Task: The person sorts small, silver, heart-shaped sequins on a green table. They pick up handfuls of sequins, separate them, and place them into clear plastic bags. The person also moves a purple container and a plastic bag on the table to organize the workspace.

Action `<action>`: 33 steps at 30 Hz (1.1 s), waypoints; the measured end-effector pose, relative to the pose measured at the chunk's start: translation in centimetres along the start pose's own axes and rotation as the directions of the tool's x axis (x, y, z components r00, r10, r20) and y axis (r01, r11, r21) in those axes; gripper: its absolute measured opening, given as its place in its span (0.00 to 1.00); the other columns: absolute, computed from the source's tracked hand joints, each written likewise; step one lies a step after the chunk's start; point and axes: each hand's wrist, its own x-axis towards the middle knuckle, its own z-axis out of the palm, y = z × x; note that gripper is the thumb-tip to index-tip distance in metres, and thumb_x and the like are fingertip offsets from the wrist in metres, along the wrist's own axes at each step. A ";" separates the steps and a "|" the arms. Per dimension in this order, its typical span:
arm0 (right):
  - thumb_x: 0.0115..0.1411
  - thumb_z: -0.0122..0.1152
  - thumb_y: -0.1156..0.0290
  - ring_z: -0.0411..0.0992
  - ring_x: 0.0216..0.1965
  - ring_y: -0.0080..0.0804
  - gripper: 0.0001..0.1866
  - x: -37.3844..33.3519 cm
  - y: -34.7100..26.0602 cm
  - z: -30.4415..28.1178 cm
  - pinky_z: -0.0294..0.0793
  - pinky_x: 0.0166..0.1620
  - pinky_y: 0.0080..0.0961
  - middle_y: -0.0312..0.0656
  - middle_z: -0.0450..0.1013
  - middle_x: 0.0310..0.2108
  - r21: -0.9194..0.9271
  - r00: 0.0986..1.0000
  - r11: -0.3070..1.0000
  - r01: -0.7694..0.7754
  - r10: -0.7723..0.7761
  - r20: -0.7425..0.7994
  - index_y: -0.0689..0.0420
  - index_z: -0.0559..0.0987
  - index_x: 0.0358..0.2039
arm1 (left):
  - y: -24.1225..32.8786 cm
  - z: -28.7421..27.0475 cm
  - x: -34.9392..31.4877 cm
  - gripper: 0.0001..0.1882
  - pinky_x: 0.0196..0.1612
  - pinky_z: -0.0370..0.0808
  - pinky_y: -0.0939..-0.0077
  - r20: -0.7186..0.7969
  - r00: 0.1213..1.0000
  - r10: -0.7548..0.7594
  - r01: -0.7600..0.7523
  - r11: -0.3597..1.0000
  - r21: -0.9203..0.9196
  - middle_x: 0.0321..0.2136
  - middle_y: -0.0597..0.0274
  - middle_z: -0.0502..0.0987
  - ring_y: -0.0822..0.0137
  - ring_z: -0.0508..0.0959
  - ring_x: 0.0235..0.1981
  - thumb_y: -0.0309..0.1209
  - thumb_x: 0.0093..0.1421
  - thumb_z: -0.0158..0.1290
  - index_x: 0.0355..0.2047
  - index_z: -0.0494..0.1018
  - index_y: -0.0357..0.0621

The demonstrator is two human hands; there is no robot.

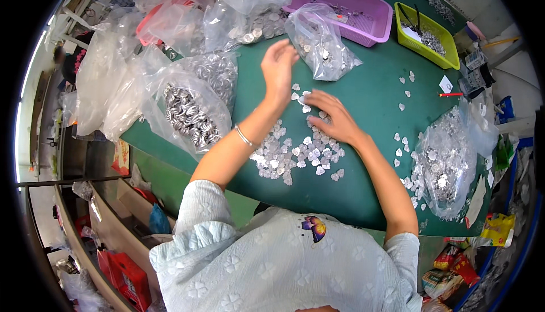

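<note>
Small silvery leaf-shaped metal pieces (275, 159) lie in a loose, flat pile on the green table before me. My right hand (336, 118) rests over the pile's far side, its fingers stretched out and touching some pieces. Beyond the pile my left hand (279, 67) is raised, wearing a bangle on the wrist. Its fingers are bent and smeared by motion, so whether anything is inside them is hidden. Just right of that hand stands a clear plastic bag (322, 48) partly filled with silvery pieces.
Left lie clear bags of silvery metal parts (193, 113). A purple basket (369, 20) and a yellow-green basket (437, 57) stand at the back. Another filled bag (445, 164) sits at the right, beside scattered pieces. Open drawers (128, 215) lie at lower left.
</note>
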 end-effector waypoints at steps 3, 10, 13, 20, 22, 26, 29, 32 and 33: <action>0.58 0.56 0.58 0.50 0.65 0.43 0.28 2.3 0.8 1.0 0.49 0.65 0.42 0.44 0.58 0.61 -0.134 1.000 0.991 0.018 -0.020 -0.013 0.57 0.67 0.56 | -2.7 -2.7 -2.5 0.13 0.51 0.70 0.64 0.156 0.975 0.155 -0.212 0.852 0.478 0.42 0.51 0.74 0.59 0.74 0.45 0.23 0.60 0.47 0.45 0.71 0.34; 0.59 0.55 0.62 0.50 0.65 0.42 0.28 -3.9 -1.1 0.3 0.46 0.66 0.43 0.46 0.56 0.62 -0.167 0.993 0.985 0.036 -0.017 0.117 0.59 0.64 0.58 | -3.6 -5.7 -9.8 0.28 0.63 0.57 0.63 0.691 0.708 -0.147 -0.582 0.434 0.688 0.59 0.40 0.59 0.45 0.56 0.62 0.13 0.54 0.40 0.57 0.60 0.34; 0.57 0.56 0.65 0.53 0.64 0.43 0.26 -7.4 -2.5 -0.3 0.47 0.66 0.42 0.47 0.60 0.60 -0.053 0.992 0.998 -0.020 0.027 0.123 0.59 0.68 0.55 | -2.9 -5.5 -13.9 0.28 0.63 0.57 0.60 0.726 0.659 -0.198 -0.532 0.560 0.635 0.59 0.38 0.57 0.45 0.55 0.63 0.12 0.54 0.40 0.58 0.59 0.34; 0.55 0.57 0.74 0.61 0.60 0.41 0.19 -11.2 -3.4 -2.9 0.57 0.61 0.37 0.41 0.68 0.54 0.037 0.962 0.970 -0.240 0.243 -0.126 0.57 0.74 0.50 | -2.8 -5.6 -8.6 0.20 0.63 0.54 0.51 0.547 0.837 0.006 -0.530 0.255 0.809 0.60 0.38 0.55 0.41 0.55 0.62 0.22 0.59 0.44 0.53 0.63 0.32; 0.55 0.57 0.74 0.61 0.60 0.40 0.20 -11.4 -3.4 -2.3 0.57 0.61 0.38 0.40 0.68 0.54 -0.046 0.969 0.977 -0.210 0.202 -0.140 0.56 0.74 0.50 | -3.9 -5.3 -6.7 0.21 0.62 0.55 0.52 0.510 0.857 -0.074 -0.500 0.124 0.857 0.60 0.39 0.55 0.42 0.55 0.62 0.27 0.61 0.44 0.54 0.62 0.32; 0.56 0.57 0.73 0.61 0.60 0.42 0.18 -13.4 -4.4 -1.1 0.57 0.61 0.42 0.40 0.68 0.54 -0.219 0.980 0.958 -0.184 0.160 -0.122 0.56 0.74 0.48 | -5.1 -4.7 -9.9 0.22 0.62 0.56 0.50 0.663 0.732 -0.158 -0.612 0.274 0.742 0.60 0.39 0.56 0.42 0.55 0.62 0.31 0.62 0.47 0.53 0.63 0.32; 0.52 0.60 0.75 0.65 0.55 0.42 0.14 -15.2 -4.7 -1.4 0.61 0.56 0.39 0.41 0.72 0.45 -0.267 0.950 0.934 -0.239 0.167 -0.265 0.58 0.76 0.41 | -4.1 -4.3 -15.2 0.21 0.62 0.55 0.50 0.775 0.616 -0.139 -0.706 0.338 0.622 0.60 0.42 0.58 0.43 0.56 0.62 0.32 0.60 0.49 0.52 0.65 0.34; 0.48 0.63 0.77 0.67 0.49 0.41 0.14 -16.1 -4.8 -1.4 0.62 0.53 0.37 0.42 0.72 0.39 -0.265 0.908 0.917 -0.297 0.185 -0.375 0.58 0.76 0.38 | -2.4 -3.7 -18.1 0.21 0.63 0.54 0.50 0.788 0.588 -0.183 -0.711 0.348 0.611 0.60 0.47 0.59 0.44 0.57 0.62 0.31 0.58 0.52 0.52 0.66 0.38; 0.47 0.64 0.77 0.68 0.47 0.41 0.14 -16.3 -4.8 -1.4 0.63 0.52 0.37 0.42 0.72 0.37 -0.266 0.893 0.912 -0.311 0.184 -0.411 0.58 0.76 0.37 | -2.4 -4.0 -18.4 0.21 0.63 0.54 0.49 0.777 0.600 -0.190 -0.691 0.366 0.623 0.60 0.48 0.59 0.44 0.57 0.62 0.30 0.58 0.53 0.52 0.67 0.39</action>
